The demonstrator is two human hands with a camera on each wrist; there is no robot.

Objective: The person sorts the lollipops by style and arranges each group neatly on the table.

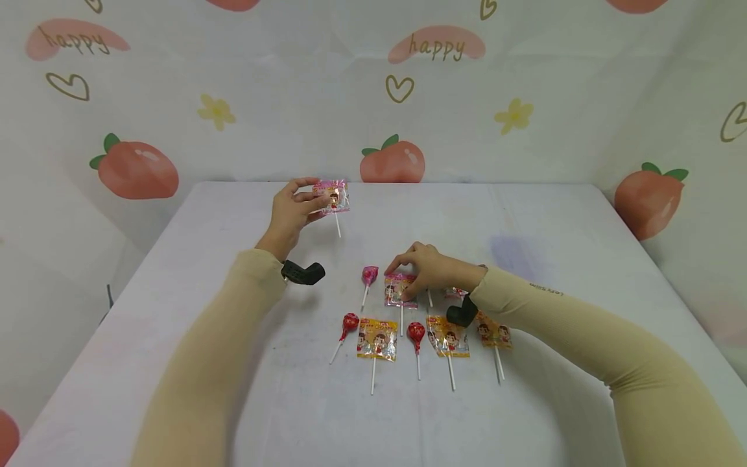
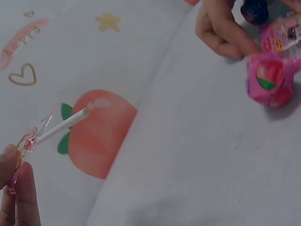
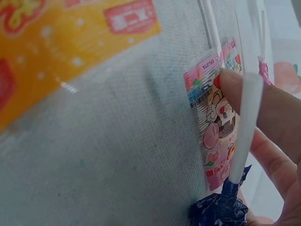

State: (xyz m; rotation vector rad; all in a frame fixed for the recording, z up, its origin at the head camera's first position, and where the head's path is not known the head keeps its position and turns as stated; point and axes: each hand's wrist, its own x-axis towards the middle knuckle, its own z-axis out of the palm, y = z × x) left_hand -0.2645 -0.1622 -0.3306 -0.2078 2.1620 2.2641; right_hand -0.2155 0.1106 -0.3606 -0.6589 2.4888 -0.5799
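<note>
Up at the table's far edge, my left hand [image 1: 294, 211] pinches a flat pink-wrapped lollipop [image 1: 334, 196] by its wrapper, white stick pointing down. The left wrist view shows that lollipop's stick [image 2: 63, 125] beyond the fingertips. My right hand [image 1: 428, 266] arches over a second pink-wrapped lollipop [image 1: 398, 290] low over the table. Its thumb [image 3: 230, 87] is on the wrapper near the stick, and its index finger reaches the upper left corner. Left of this hand lies a round pink lollipop [image 1: 369, 275]; a dark blue one [image 3: 220, 209] is close under the hand.
In the near row are two round red lollipops [image 1: 350, 322] [image 1: 416, 332] and flat orange-wrapped lollipops [image 1: 377, 338] [image 1: 449, 337] [image 1: 493, 332]. Another pink wrapper [image 1: 455, 293] is partly hidden by the right wrist. Behind the white table [image 1: 280, 402] hangs a printed backdrop [image 1: 303, 97].
</note>
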